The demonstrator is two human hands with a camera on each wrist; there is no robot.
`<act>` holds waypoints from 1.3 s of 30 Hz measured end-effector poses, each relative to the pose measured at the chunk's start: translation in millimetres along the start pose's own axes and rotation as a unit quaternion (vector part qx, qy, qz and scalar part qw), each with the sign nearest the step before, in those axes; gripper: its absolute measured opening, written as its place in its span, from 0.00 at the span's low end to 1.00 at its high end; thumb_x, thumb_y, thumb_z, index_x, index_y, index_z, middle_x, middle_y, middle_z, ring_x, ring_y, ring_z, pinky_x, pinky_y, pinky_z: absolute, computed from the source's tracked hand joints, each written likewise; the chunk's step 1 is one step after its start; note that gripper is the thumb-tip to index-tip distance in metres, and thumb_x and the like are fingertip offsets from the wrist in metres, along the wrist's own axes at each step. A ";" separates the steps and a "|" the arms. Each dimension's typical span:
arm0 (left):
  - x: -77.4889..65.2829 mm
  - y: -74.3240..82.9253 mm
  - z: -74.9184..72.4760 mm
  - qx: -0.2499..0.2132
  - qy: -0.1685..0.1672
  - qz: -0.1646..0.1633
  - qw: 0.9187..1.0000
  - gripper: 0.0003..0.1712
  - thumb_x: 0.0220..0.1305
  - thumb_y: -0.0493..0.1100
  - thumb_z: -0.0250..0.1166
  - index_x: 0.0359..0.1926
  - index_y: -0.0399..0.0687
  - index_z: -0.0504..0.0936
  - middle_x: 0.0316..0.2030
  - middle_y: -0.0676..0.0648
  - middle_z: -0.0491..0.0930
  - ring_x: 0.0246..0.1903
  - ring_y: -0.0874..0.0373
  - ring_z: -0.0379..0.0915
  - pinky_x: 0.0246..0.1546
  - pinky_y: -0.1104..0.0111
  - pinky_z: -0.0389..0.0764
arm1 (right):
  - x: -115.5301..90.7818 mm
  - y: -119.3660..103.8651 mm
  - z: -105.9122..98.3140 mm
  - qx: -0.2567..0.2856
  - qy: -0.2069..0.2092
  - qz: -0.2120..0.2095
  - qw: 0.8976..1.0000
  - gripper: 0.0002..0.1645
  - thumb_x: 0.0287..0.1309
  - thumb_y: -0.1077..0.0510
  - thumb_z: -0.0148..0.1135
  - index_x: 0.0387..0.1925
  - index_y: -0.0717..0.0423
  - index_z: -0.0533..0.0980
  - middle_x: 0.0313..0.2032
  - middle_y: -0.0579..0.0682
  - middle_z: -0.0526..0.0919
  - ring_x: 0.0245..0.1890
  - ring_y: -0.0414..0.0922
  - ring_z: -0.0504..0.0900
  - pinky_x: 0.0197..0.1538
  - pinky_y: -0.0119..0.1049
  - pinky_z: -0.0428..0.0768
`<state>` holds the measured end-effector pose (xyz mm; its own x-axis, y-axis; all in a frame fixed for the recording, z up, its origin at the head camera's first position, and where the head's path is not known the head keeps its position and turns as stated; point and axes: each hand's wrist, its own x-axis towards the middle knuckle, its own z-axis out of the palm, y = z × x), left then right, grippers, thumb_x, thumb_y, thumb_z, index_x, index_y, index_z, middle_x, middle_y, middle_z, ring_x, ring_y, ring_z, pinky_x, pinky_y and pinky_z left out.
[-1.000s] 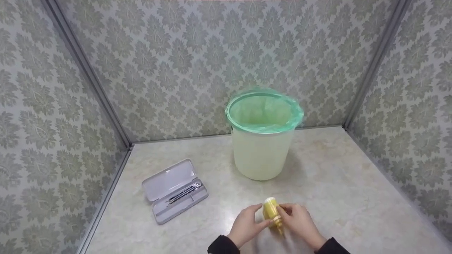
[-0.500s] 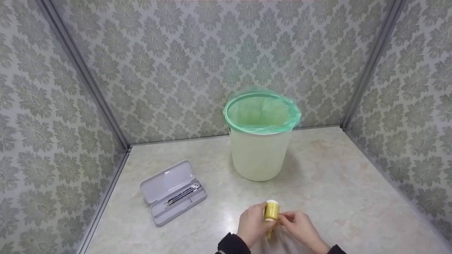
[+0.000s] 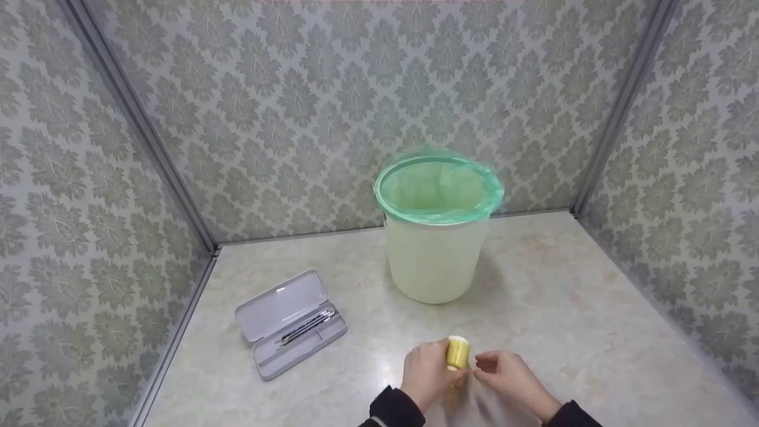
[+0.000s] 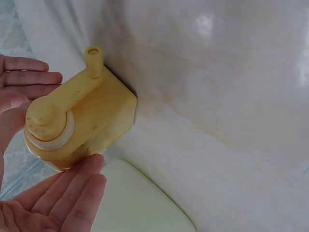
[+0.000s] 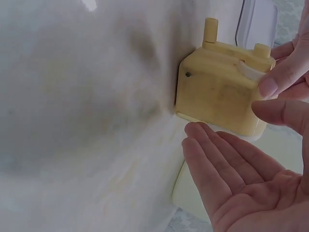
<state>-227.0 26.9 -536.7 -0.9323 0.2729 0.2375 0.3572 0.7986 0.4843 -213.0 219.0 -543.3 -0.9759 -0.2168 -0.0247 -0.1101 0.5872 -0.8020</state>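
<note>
A yellow pencil sharpener (image 3: 458,353) with a hand crank stands at the front of the table. My left hand (image 3: 426,373) grips it from the left, thumb on the near side and fingers reaching to the far side. The left wrist view shows the crank (image 4: 77,91) joined to the sharpener's face beside a pale ring. To the right of the sharpener, my right hand (image 3: 514,379) has its fingers extended and the thumb spread. In the right wrist view its fingertips (image 5: 195,133) lie right beside the sharpener (image 5: 219,89), overlapping its lower edge.
An open grey pencil case (image 3: 296,326) with several pencils (image 3: 308,327) lies at the left. Behind the hands stands a pale bin (image 3: 436,261) lined with a green bag (image 3: 492,196). Patterned wall panels (image 3: 332,118) border the table (image 3: 569,296) on three sides.
Earlier both hands held the sharpener; the left hand has since turned it and keeps its grip. My right hand has let go, drawing slightly right with its fingers opened.
</note>
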 end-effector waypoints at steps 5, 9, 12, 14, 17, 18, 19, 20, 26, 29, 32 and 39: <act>3.9 -2.1 -8.9 -0.046 -0.045 0.003 0.998 0.17 0.46 0.48 0.81 0.37 0.49 0.85 0.25 0.55 0.81 0.23 0.65 0.68 0.26 0.71 0.68 | 2.7 6.6 -4.0 -0.016 -0.018 -0.021 0.999 0.31 0.53 0.62 0.73 0.55 0.78 0.76 0.50 0.74 0.84 0.50 0.67 0.86 0.55 0.59 0.82; 7.7 -8.0 -15.9 -0.084 -0.087 0.011 0.993 0.20 0.47 0.45 0.81 0.43 0.47 0.88 0.30 0.54 0.86 0.26 0.67 0.71 0.31 0.72 0.72 | 7.6 10.2 -6.5 -0.018 -0.043 -0.027 0.999 0.38 0.51 0.62 0.77 0.59 0.77 0.73 0.55 0.75 0.81 0.55 0.69 0.82 0.60 0.63 0.78; 9.4 -15.3 -22.0 -0.098 -0.111 0.020 0.989 0.23 0.46 0.42 0.81 0.46 0.45 0.88 0.34 0.52 0.88 0.28 0.68 0.73 0.34 0.72 0.75 | 12.2 12.1 -7.0 -0.014 -0.070 -0.038 0.997 0.41 0.52 0.60 0.78 0.63 0.75 0.71 0.60 0.75 0.78 0.60 0.71 0.78 0.63 0.65 0.75; 10.3 -20.5 -26.2 -0.106 -0.124 0.029 0.986 0.26 0.45 0.40 0.82 0.49 0.42 0.88 0.36 0.50 0.90 0.30 0.67 0.76 0.36 0.73 0.76 | 15.6 13.5 -6.3 -0.015 -0.086 -0.049 0.995 0.41 0.52 0.60 0.77 0.64 0.74 0.71 0.61 0.74 0.78 0.63 0.71 0.76 0.64 0.65 0.74; 11.7 -28.9 -33.1 -0.120 -0.146 0.044 0.981 0.28 0.44 0.38 0.81 0.51 0.40 0.87 0.39 0.47 0.91 0.31 0.67 0.77 0.38 0.74 0.78 | 20.8 15.7 -3.0 -0.024 -0.102 -0.076 0.992 0.42 0.52 0.58 0.78 0.64 0.73 0.71 0.63 0.72 0.78 0.64 0.71 0.75 0.64 0.65 0.73; 12.4 -32.1 -35.2 -0.123 -0.154 0.051 0.979 0.27 0.44 0.37 0.81 0.50 0.40 0.87 0.38 0.47 0.91 0.30 0.68 0.76 0.38 0.75 0.77 | 22.6 16.4 -1.1 -0.031 -0.104 -0.086 0.990 0.42 0.52 0.58 0.78 0.64 0.72 0.72 0.63 0.71 0.78 0.64 0.70 0.75 0.64 0.64 0.74; 13.2 -35.0 -37.6 -0.126 -0.162 0.056 0.977 0.27 0.44 0.36 0.80 0.50 0.41 0.87 0.38 0.47 0.91 0.30 0.69 0.75 0.37 0.76 0.77 | 24.3 16.9 1.0 -0.039 -0.105 -0.097 0.989 0.42 0.52 0.57 0.78 0.64 0.72 0.72 0.63 0.70 0.78 0.64 0.69 0.76 0.64 0.63 0.74; 14.0 -37.9 -40.1 -0.130 -0.170 0.061 0.975 0.26 0.44 0.35 0.79 0.49 0.41 0.88 0.37 0.47 0.91 0.29 0.70 0.74 0.37 0.77 0.76 | 25.8 17.1 3.2 -0.045 -0.105 -0.106 0.988 0.42 0.51 0.56 0.79 0.64 0.71 0.72 0.63 0.69 0.79 0.64 0.69 0.76 0.64 0.62 0.75; 20.2 -54.3 -54.5 -0.141 -0.222 0.074 0.962 0.26 0.45 0.31 0.77 0.50 0.43 0.88 0.38 0.47 0.90 0.30 0.70 0.75 0.39 0.79 0.76 | 34.4 13.7 17.4 -0.057 -0.110 -0.135 0.983 0.41 0.50 0.55 0.80 0.64 0.67 0.74 0.63 0.63 0.81 0.63 0.65 0.78 0.64 0.60 0.76; 22.5 -60.9 -60.1 -0.136 -0.245 0.078 0.957 0.28 0.45 0.31 0.77 0.52 0.42 0.87 0.41 0.46 0.91 0.34 0.68 0.78 0.42 0.78 0.77 | 39.5 11.1 23.8 -0.054 -0.116 -0.146 0.981 0.40 0.49 0.56 0.80 0.63 0.64 0.76 0.62 0.61 0.82 0.63 0.63 0.79 0.64 0.59 0.77; 24.3 -66.7 -63.6 -0.124 -0.259 0.091 0.954 0.29 0.44 0.31 0.76 0.53 0.42 0.87 0.43 0.46 0.91 0.35 0.69 0.79 0.44 0.78 0.78 | 44.2 9.6 30.0 -0.057 -0.122 -0.154 0.979 0.38 0.49 0.57 0.79 0.63 0.63 0.77 0.61 0.59 0.83 0.62 0.61 0.81 0.64 0.56 0.79; 27.0 -75.1 -71.1 -0.103 -0.276 0.117 0.948 0.30 0.45 0.29 0.74 0.55 0.42 0.86 0.45 0.47 0.91 0.36 0.70 0.79 0.47 0.75 0.81 | 50.3 8.3 43.6 -0.049 -0.128 -0.166 0.977 0.35 0.48 0.58 0.80 0.60 0.57 0.79 0.59 0.53 0.86 0.61 0.50 0.82 0.64 0.50 0.81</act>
<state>-274.9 -63.9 -506.7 -0.6942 0.7139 -0.0916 0.5080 0.5762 0.6403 -254.8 179.0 -577.1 -0.8058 -0.5882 0.0679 -0.4414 0.5203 -0.7311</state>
